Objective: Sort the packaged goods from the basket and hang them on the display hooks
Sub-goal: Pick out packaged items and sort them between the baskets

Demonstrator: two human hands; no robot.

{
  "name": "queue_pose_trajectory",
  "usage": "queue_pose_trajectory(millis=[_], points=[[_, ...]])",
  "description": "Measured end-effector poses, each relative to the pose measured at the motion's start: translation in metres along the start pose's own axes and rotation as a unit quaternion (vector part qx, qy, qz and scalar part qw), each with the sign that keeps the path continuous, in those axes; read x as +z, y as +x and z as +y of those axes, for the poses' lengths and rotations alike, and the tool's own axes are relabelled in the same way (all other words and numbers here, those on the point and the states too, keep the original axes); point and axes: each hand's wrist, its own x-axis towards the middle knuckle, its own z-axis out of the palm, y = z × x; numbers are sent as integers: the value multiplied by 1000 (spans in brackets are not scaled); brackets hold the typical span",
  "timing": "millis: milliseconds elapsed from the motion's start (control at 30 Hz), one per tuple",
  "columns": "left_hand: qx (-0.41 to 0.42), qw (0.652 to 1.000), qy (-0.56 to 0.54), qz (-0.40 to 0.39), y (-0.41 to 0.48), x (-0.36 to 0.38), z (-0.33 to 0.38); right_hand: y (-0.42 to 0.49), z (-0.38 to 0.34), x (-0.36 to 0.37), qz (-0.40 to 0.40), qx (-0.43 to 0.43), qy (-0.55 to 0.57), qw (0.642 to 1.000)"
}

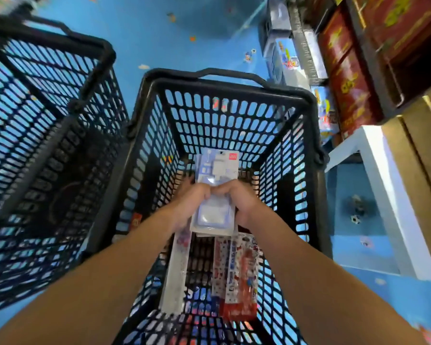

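Two hands clasp a stack of blister packs. The left hand and right hand curl round its sides, their fingertips hidden beneath it. The print is blurred. The stack is held inside the black lattice basket, above its floor. Its long axis runs away from the person, red-labelled end farthest. The packs are clear glossy plastic over white card. Long printed packs lie below, and a second basket stands to the left.

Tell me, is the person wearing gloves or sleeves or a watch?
No. The left hand and right hand are bare, without gloves. The left forearm and right forearm are bare to the picture's edge, so no sleeves show. No watch, bracelet or ring shows either.
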Motion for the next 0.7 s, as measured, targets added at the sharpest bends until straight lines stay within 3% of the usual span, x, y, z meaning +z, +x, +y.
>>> queue_pose_trajectory(millis=[167, 433, 567, 700], points=[[9, 1000, 8, 10, -26, 6, 30, 23, 5, 0, 15, 16, -9, 1000], [60, 985, 164, -9, -44, 10, 51, 29, 7, 3, 68, 6, -29, 997], [65, 982, 174, -30, -42, 10, 46, 31, 6, 3, 156, 14, -142, 977], [71, 973, 218, -39, -44, 10, 41, 29, 6, -4, 180, 10, -222, 958]])
